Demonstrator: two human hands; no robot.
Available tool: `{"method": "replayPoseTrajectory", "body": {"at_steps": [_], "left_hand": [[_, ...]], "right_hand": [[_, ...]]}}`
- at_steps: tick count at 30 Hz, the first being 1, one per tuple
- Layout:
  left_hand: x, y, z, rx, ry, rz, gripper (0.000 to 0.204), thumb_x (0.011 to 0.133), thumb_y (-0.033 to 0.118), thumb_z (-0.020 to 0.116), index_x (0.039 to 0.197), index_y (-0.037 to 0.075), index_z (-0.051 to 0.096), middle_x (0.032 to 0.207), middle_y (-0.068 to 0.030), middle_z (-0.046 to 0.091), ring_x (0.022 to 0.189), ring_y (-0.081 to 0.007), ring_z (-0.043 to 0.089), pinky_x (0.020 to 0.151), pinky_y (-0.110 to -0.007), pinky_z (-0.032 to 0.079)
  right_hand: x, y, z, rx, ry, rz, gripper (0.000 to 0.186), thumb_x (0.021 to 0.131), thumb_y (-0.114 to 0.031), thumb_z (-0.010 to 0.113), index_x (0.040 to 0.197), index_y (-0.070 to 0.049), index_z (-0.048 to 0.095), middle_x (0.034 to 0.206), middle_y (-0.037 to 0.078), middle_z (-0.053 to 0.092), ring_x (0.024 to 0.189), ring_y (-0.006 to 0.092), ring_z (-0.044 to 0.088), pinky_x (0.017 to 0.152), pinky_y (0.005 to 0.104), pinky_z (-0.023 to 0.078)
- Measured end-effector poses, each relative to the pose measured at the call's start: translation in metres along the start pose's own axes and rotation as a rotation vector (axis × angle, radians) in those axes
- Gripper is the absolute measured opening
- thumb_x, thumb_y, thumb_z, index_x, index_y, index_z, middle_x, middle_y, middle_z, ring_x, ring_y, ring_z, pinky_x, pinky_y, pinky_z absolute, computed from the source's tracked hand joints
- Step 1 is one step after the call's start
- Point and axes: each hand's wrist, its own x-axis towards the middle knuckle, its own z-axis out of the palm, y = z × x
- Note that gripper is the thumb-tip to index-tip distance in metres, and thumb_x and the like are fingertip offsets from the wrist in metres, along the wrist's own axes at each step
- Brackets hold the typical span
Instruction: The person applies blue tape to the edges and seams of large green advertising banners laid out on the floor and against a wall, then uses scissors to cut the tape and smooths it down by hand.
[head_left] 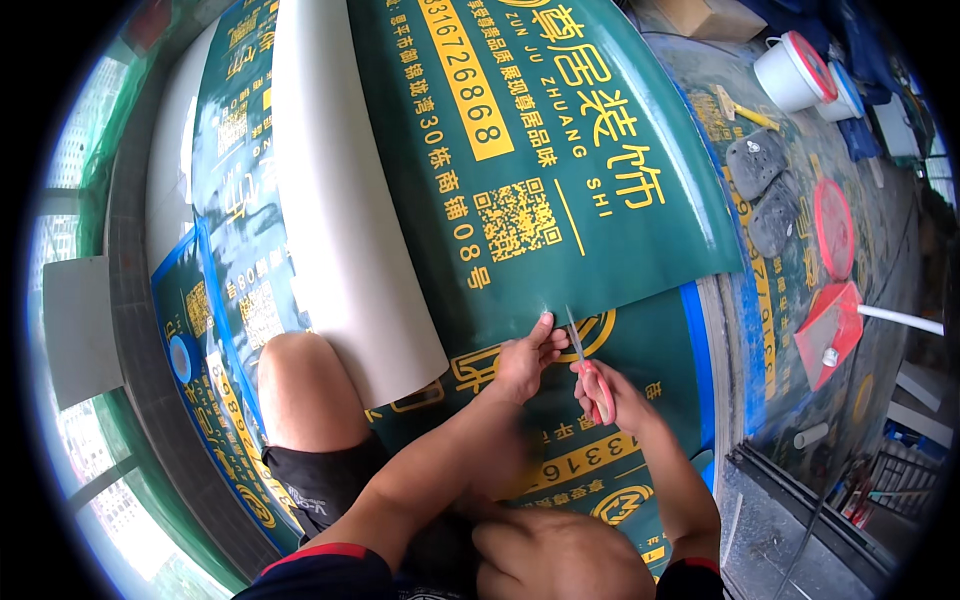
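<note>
A large dark green printed sheet (pixel 620 245) with yellow lettering spreads out ahead of me, its near edge running across in front of my hands. My left hand (pixel 530 358) pinches that edge, thumb on top and fingers beneath. Just to its right, my right hand (pixel 612 392) grips a pair of scissors (pixel 592 380) with red handles. The metal blades point away from me and meet the sheet's edge beside my left thumb; how far apart they are is hard to make out. Under this edge lies another green printed sheet (pixel 650 345).
A thick roll (pixel 345 200) of the sheet, pale on its back, lies left of centre against my knee. Blue tape (pixel 181 357) rests at the far left. On the right are a hammer (pixel 745 110), dark clogs (pixel 757 165), white buckets (pixel 790 75), a red lid (pixel 834 230) and a red dustpan (pixel 832 335).
</note>
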Motion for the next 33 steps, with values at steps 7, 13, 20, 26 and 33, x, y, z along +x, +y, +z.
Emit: {"method": "replayPoseTrajectory", "body": {"at_steps": [7,13,20,26,33], "left_hand": [[0.005,-0.009,-0.004,0.005,0.011,0.030,0.025,0.093,0.029,0.076,0.094,0.005,0.069,0.082,-0.0035,0.069,0.068,-0.0132,0.060,0.069,-0.030,0.051],[0.000,-0.006,0.005,-0.060,0.010,0.038,0.026,0.093,0.027,0.076,0.092,0.002,0.070,0.083,-0.0052,0.068,0.069,-0.0147,0.060,0.068,-0.031,0.051],[-0.002,-0.003,0.005,-0.085,-0.020,0.027,0.026,0.094,0.025,0.074,0.095,-0.001,0.069,0.082,-0.0069,0.067,0.070,-0.0170,0.061,0.069,-0.034,0.054],[0.002,-0.006,0.003,-0.090,-0.007,0.031,0.023,0.095,0.022,0.074,0.098,-0.001,0.068,0.082,-0.0076,0.067,0.070,-0.0168,0.061,0.069,-0.035,0.055],[-0.001,-0.009,0.004,-0.096,0.014,0.039,0.027,0.093,0.024,0.076,0.094,-0.002,0.070,0.082,-0.0085,0.069,0.070,-0.0178,0.063,0.073,-0.033,0.056]], "right_hand": [[0.012,-0.004,0.006,-0.022,-0.010,-0.019,0.059,0.104,-0.049,0.053,0.134,0.002,0.048,0.086,0.002,0.054,0.066,0.0098,0.053,0.057,0.0251,0.046],[0.018,-0.004,0.009,0.012,0.020,-0.041,0.040,0.105,-0.032,0.054,0.130,-0.001,0.050,0.084,0.001,0.050,0.064,0.0093,0.050,0.057,0.0254,0.045],[0.017,-0.006,0.016,-0.053,0.053,-0.074,0.036,0.107,-0.029,0.052,0.130,-0.001,0.052,0.079,0.000,0.050,0.060,0.0084,0.049,0.055,0.0251,0.043],[0.016,-0.012,0.020,-0.115,0.104,-0.020,0.029,0.106,-0.027,0.054,0.122,-0.003,0.054,0.076,-0.002,0.048,0.058,0.0077,0.047,0.054,0.0249,0.042],[0.026,-0.009,0.009,-0.083,0.058,-0.076,0.027,0.106,-0.029,0.054,0.114,-0.004,0.054,0.074,-0.004,0.046,0.057,0.0069,0.044,0.053,0.0246,0.040]]}}
